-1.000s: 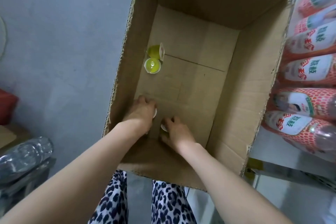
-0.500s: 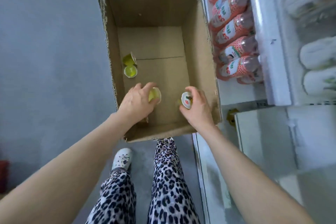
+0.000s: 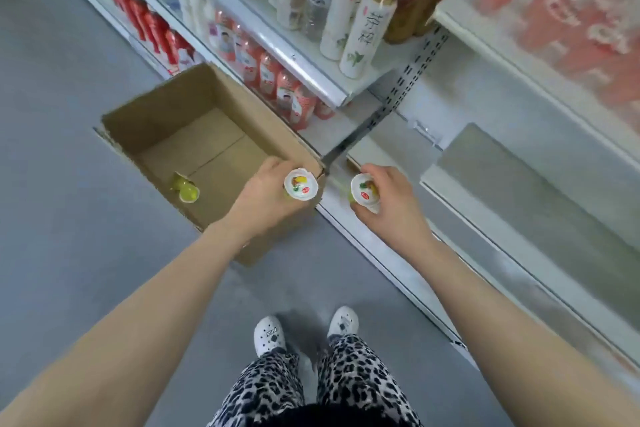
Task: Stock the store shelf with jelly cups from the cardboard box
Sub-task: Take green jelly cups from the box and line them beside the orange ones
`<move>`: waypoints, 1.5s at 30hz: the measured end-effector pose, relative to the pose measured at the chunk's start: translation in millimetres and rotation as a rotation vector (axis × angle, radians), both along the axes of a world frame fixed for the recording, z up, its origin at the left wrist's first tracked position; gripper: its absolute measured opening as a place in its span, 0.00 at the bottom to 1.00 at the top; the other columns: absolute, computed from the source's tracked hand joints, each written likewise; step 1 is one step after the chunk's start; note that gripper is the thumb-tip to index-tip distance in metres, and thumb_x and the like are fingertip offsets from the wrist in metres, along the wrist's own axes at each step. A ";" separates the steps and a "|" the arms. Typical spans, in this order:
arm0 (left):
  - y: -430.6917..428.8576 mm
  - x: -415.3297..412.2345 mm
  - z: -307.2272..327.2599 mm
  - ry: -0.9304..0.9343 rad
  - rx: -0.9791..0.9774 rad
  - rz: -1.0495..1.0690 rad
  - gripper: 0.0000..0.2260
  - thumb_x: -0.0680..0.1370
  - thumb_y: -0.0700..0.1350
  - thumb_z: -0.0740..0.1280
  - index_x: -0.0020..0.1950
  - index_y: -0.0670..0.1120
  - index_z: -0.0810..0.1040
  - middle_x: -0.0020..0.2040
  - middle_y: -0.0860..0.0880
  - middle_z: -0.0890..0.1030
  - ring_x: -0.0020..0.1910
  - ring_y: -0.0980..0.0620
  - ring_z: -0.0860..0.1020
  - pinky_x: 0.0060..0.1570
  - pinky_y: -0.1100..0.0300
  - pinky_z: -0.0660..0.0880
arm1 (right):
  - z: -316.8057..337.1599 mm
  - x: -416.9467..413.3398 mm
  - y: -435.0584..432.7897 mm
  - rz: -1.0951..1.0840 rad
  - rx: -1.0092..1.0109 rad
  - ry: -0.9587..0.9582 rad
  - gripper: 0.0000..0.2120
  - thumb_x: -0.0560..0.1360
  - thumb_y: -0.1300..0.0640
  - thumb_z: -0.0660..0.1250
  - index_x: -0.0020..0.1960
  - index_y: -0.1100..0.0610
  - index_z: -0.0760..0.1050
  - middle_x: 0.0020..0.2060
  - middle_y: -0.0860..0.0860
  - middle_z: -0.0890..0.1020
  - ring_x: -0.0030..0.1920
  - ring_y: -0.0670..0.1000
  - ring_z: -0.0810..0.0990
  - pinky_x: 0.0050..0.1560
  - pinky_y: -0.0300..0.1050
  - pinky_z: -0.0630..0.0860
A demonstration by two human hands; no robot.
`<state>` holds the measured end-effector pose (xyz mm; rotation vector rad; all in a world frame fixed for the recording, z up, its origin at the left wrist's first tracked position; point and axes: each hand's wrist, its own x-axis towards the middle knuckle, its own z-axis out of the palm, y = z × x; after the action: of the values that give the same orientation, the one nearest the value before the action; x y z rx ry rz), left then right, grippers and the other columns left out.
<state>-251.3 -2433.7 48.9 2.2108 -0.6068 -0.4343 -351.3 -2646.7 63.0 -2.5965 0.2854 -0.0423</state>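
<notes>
The left hand (image 3: 263, 198) grips a small yellow plastic jelly cup (image 3: 300, 185), white fruit-printed lid up, over the brown cardboard box (image 3: 156, 114) corner; the right hand (image 3: 391, 208) grips a second cup (image 3: 363, 192) above the white store shelf (image 3: 512, 204). Fingers hide both bodies; lid print is blurred. Half a second ago, both hands were inside the box.

Soft, even store light is washing over a slightly blurred wide-angle view.
Light is falling from overhead, casting a faint shadow around the shoes (image 3: 270, 334) on the grey floor (image 3: 69, 218) and dimming the inner walls of the cardboard box (image 3: 156, 121). The shelves (image 3: 332, 94) are bowing outward toward the frame's edges, their white faces glaring pale. The red packs (image 3: 571, 21) at upper right are smearing out of focus, while the bottles (image 3: 360, 28) are showing fairly sharp.
</notes>
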 end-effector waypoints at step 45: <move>-632.2 -671.6 207.5 -0.569 -0.403 -1.076 0.24 0.68 0.66 0.67 0.56 0.52 0.79 0.51 0.53 0.81 0.53 0.51 0.75 0.52 0.56 0.71 | 197.4 -826.8 -430.3 -1.086 -0.460 -0.304 0.25 0.71 0.40 0.71 0.62 0.51 0.72 0.55 0.51 0.80 0.51 0.54 0.79 0.46 0.50 0.75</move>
<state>-923.0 -3065.9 256.4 1.4377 -2.0023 -0.1531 -1178.1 -3077.1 260.4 -2.4513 1.6651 -0.9523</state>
